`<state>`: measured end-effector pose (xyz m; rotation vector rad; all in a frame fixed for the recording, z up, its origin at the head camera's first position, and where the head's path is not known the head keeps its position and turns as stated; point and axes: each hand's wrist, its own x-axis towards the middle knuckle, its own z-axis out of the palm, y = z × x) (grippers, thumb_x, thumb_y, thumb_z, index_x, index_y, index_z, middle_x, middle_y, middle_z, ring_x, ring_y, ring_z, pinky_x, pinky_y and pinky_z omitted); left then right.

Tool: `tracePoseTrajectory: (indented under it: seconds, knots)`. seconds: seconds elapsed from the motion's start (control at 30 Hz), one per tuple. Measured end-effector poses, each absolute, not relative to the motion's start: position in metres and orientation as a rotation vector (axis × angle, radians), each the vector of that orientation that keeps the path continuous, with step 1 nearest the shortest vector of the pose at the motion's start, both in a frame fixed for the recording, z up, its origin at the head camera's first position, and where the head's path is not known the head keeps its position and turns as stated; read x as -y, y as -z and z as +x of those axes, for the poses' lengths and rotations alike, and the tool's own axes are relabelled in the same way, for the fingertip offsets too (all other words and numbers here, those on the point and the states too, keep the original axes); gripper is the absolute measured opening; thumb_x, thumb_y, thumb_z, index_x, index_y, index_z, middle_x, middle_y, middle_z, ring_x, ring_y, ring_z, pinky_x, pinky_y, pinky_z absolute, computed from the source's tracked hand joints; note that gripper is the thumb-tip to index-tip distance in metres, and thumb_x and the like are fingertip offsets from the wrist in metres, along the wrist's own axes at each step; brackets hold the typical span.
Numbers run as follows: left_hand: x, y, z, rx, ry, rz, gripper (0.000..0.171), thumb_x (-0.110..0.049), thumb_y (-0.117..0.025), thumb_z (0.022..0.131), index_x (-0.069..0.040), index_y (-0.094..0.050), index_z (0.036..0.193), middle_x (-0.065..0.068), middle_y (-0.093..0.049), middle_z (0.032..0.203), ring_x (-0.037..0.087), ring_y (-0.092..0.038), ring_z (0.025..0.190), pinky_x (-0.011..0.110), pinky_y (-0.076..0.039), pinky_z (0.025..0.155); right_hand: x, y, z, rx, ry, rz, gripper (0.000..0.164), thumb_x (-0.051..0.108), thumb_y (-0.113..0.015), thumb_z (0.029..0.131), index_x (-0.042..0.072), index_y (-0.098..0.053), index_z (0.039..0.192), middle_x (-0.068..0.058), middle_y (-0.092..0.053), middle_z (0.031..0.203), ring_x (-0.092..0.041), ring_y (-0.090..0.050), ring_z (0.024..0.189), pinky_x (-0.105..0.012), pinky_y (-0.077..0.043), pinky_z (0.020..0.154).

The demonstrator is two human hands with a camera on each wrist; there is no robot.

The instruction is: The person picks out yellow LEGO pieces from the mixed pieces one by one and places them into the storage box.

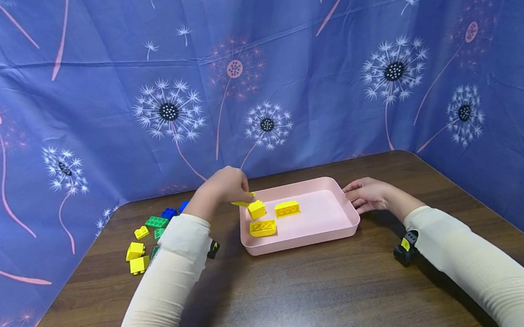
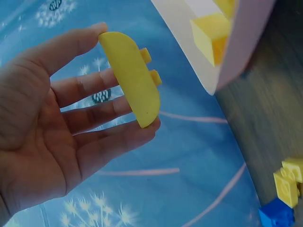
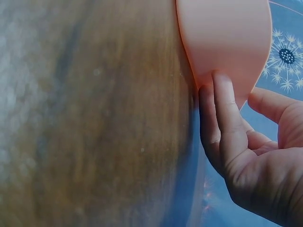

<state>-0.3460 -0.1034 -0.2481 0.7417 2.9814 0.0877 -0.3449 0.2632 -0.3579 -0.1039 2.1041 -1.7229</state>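
My left hand (image 1: pixel 228 185) is over the left end of a pink tray (image 1: pixel 308 241). Between its thumb and fingertips it pinches a yellow toy building brick (image 2: pixel 130 78) with curved ends, whose studs face the tray in the left wrist view. Three yellow bricks lie in the tray: a blocky one (image 1: pixel 257 210) just under the left hand, a long one (image 1: pixel 262 229) near the front wall, and another long one (image 1: pixel 287 209) nearer the middle. At the tray's right end, my right hand (image 1: pixel 369 195) rests its extended fingers on the outer wall, with the thumb touching the rim.
On the table's left side lie loose bricks: several yellow (image 1: pixel 139 265), some green (image 1: pixel 156 221) and blue (image 1: pixel 168 213), partly behind the left forearm. A blue dandelion-print cloth (image 1: pixel 305 73) hangs behind the wooden table (image 1: pixel 304 292).
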Motion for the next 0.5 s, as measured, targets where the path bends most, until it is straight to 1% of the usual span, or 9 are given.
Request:
tracePoseTrajectory:
  seconds: [0.13,0.23,0.4,0.5]
  knots:
    - [0.085,0.251,-0.351,-2.943,-0.097,0.834,0.023,-0.036,-0.076,0.082,-0.014,-0.072,0.078,-0.003,-0.066,0.074,0.016,-0.058,0.073,0.027,-0.05,0.063,-0.263,0.358,-0.345,-2.105,1.723,-0.102,0.051,0.005,-0.053,0.096,-0.015,-0.03,0.137,-0.01,-0.065,0.094,-0.017,-0.066,0.082,-0.036,-0.058,0.071]
    - [0.071,0.253,-0.355,-2.895,-0.115,0.937,0.022,-0.037,-0.076,0.083,-0.015,-0.074,0.083,-0.005,-0.066,0.077,0.014,-0.058,0.075,0.026,-0.05,0.065,-0.263,0.358,-0.345,-2.104,1.724,-0.106,0.051,0.005,-0.053,0.097,-0.015,-0.03,0.137,-0.009,-0.065,0.093,-0.016,-0.066,0.082,-0.036,-0.058,0.071]
    - [0.049,0.258,-0.363,-2.829,-0.173,1.102,0.025,-0.038,-0.075,0.083,-0.014,-0.076,0.092,-0.005,-0.065,0.08,0.012,-0.055,0.078,0.023,-0.047,0.066,-0.262,0.36,-0.345,-2.101,1.731,-0.1,0.05,0.005,-0.052,0.097,-0.015,-0.03,0.137,-0.008,-0.065,0.092,-0.016,-0.067,0.081,-0.036,-0.058,0.07]
    - [0.038,0.26,-0.365,-2.801,-0.2,1.167,0.028,-0.038,-0.076,0.083,-0.013,-0.076,0.096,-0.005,-0.066,0.083,0.013,-0.055,0.082,0.024,-0.046,0.07,-0.262,0.359,-0.344,-2.106,1.727,-0.098,0.049,0.005,-0.051,0.098,-0.015,-0.03,0.137,-0.009,-0.065,0.093,-0.016,-0.067,0.081,-0.036,-0.058,0.071]
